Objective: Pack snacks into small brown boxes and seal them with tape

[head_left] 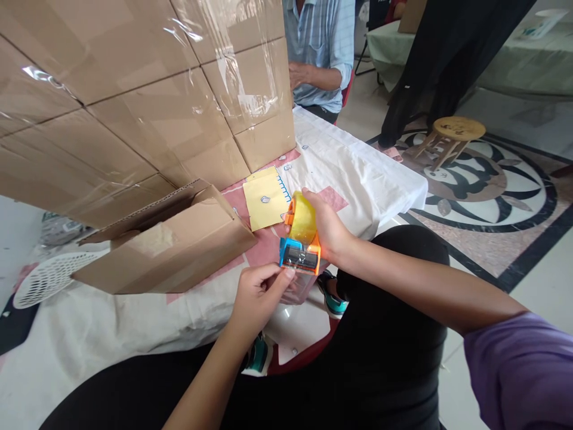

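At the worktop's (pixel 367 173) near edge, two hands meet on one tape dispenser (pixel 301 239): the right hand (pixel 329 230) grips it from 3 o'clock, and the left hand (pixel 257 292) pinches its lower end from 7 o'clock. Its long axis runs 12 to 6, with the blue mouth pointing to 6. One open carton (pixel 179 245) lies at 9 o'clock and one yellow sheet (pixel 265 200) at 11.

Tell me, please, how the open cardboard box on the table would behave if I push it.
The cardboard box lies on the tablecloth, so it would probably slide, not roll. Its corrugated flap is open and unsupported, likely to flop or bend. It seems light for its size, but its inside is hidden.
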`<state>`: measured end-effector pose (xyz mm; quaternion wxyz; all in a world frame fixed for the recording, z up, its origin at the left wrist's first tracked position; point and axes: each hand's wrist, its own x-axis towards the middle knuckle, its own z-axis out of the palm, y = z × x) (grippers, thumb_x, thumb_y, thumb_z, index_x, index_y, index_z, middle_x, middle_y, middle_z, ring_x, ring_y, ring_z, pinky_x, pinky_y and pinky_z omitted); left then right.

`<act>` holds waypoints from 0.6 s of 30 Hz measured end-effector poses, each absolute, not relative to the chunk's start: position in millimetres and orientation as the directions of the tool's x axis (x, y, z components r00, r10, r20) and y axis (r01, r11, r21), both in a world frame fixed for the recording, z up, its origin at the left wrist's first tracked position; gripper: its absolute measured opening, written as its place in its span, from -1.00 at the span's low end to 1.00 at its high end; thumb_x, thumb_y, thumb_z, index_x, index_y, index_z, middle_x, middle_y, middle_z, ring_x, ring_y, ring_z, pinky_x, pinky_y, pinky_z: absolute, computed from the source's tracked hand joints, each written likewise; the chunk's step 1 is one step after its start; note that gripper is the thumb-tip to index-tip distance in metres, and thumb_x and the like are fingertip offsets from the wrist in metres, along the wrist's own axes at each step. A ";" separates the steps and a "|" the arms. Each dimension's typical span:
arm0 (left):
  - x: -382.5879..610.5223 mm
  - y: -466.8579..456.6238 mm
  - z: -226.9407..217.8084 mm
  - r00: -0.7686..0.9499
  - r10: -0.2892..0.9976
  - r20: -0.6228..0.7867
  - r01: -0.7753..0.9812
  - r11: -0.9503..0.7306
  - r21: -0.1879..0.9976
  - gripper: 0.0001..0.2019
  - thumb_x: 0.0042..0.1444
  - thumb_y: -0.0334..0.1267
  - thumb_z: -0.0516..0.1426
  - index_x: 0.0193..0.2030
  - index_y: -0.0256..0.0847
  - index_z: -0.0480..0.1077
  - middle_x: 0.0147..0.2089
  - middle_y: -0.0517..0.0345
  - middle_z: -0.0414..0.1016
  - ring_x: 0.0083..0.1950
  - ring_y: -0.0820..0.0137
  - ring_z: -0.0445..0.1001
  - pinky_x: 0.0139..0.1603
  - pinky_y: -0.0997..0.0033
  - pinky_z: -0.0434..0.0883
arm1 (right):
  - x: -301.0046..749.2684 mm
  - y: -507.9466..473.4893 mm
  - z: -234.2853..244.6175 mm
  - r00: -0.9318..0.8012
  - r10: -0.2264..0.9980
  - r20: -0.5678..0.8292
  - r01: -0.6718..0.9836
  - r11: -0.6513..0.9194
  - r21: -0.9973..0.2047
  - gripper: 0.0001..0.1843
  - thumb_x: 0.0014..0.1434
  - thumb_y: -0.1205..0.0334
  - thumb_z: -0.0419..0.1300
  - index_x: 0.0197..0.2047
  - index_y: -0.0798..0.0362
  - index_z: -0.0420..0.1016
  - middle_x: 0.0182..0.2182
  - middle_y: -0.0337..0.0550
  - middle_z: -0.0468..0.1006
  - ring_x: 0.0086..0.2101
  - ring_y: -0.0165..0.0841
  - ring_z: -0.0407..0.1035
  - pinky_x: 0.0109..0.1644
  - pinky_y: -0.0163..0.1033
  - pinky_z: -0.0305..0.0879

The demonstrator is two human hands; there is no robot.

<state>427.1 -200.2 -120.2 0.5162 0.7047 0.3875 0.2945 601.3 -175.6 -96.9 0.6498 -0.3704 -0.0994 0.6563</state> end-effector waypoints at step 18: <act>434.1 -212.0 -127.7 0.361 0.906 -0.222 0.309 0.108 0.945 -0.62 -0.08 -0.02 0.31 -0.60 -0.24 0.32 -0.63 0.23 0.28 -0.56 0.51 0.21 -0.52 0.52 0.21 | 592.4 -176.9 -91.8 0.247 0.900 -0.360 -0.763 -0.049 -0.645 -0.69 0.29 0.01 0.14 -0.23 0.11 0.46 -0.51 -0.15 0.53 -0.59 -0.36 0.39 -0.51 -0.28 0.38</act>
